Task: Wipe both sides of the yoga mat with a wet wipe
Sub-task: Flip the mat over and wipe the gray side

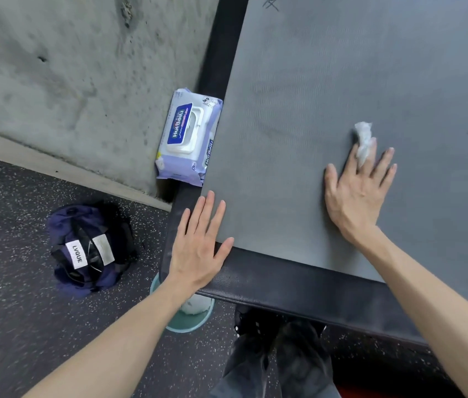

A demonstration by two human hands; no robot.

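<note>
Yoga mat (pixel 327 96): grey, lying flat on a black padded table (pixel 299 285); long axis runs away from the person toward the top of the view, near short edge just inside the table's front edge; a dark handwritten mark, unreadable, sits near the far top; wet wipe (pixel 364 140): white, crumpled, on the mat under the right hand (pixel 354 196), poking out between the index and middle fingers; right hand flat on the mat, fingers spread and straight; left hand (pixel 201 245): flat on the mat's near left corner and the table edge, fingers straight and slightly apart; wipes pack (pixel 188 137): lilac, white flip lid shut, blue label reading "HuiBaiLi", beside the mat's left edge against the concrete wall (pixel 69 67); bag (pixel 89 248): navy, on the speckled floor (pixel 11 311), white tag reading "LVQUE"; teal bin (pixel 189 320): under the table corner
</note>
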